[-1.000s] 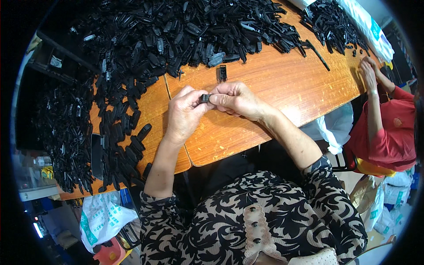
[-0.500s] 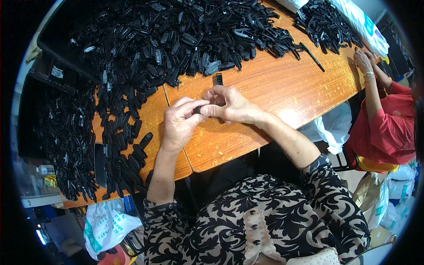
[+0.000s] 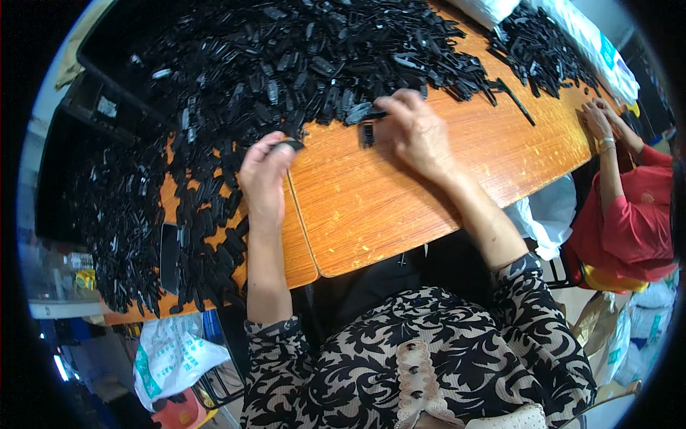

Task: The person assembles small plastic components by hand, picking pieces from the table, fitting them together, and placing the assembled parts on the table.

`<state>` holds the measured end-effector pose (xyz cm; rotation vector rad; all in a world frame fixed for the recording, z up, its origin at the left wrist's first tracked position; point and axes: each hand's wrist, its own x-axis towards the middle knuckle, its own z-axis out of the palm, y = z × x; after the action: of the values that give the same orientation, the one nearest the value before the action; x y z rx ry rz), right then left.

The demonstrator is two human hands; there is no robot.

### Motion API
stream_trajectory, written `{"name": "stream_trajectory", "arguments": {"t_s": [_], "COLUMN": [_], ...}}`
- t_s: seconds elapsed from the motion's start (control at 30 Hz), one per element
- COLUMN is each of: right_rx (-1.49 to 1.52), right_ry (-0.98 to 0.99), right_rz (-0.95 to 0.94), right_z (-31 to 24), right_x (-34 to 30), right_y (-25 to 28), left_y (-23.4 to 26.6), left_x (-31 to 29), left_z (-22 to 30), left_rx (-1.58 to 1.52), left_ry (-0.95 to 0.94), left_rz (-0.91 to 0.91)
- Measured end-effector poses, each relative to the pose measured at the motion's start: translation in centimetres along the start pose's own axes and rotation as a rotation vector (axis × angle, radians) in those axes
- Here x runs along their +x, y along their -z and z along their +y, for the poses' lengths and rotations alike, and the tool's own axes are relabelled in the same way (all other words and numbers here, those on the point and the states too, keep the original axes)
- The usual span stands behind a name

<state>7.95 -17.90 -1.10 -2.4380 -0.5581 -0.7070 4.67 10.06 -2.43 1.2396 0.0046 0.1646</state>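
Observation:
My left hand point(image 3: 264, 179) is raised over the left part of the table, thumb and fingers closed on a small black plastic piece point(image 3: 290, 144) whose end sticks out past the fingertips. My right hand point(image 3: 423, 139) is at the front edge of a big heap of black plastic parts point(image 3: 286, 68). Motion smears its fingers, so whether they grip a part there cannot be made out. Just left of that hand, a single black rectangular part point(image 3: 368, 134) lies on the wooden table point(image 3: 379, 207).
More black parts point(image 3: 128, 222) cover the table's left side, around a phone-like dark slab point(image 3: 169, 257). A smaller heap point(image 3: 539, 53) lies at the far right, near a long black strip point(image 3: 517, 104). A co-worker in red point(image 3: 632, 222) sits at the right. White bags point(image 3: 175, 357) hang below the table.
My hands were together over the table and have parted. The left moved left and up with the black piece; the right went up to the heap's edge. The view shifted slightly.

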Motion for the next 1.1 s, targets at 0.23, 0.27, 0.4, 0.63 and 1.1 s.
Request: {"name": "stream_trajectory", "arguments": {"t_s": [0.23, 0.27, 0.4, 0.63, 1.1], "right_rx": [-0.084, -0.050, 0.044, 0.107, 0.020], "right_ry": [0.082, 0.132, 0.156, 0.202, 0.343], "right_rz": [-0.081, -0.077, -0.181, -0.224, -0.181], "right_z": [0.1, -1.0, -1.6, -1.0, -1.8], "right_x": [-1.0, -1.3, -2.0, -2.7, -3.0], "right_y": [-1.4, -1.4, -0.3, 0.6, 0.9], "left_y": [3.2, 4.4, 0.0, -0.9, -4.0], "left_x": [2.5, 2.5, 1.7, -0.2, -2.7], "left_z": [0.2, -0.5, 0.5, -0.2, 0.4], "left_rx": [0.927, 1.524, 1.571, 1.418, 0.888], "left_ry": [-0.358, -0.553, -0.254, -0.277, -0.187], "left_rz": [0.473, 0.414, 0.331, 0.129, -0.117]}}
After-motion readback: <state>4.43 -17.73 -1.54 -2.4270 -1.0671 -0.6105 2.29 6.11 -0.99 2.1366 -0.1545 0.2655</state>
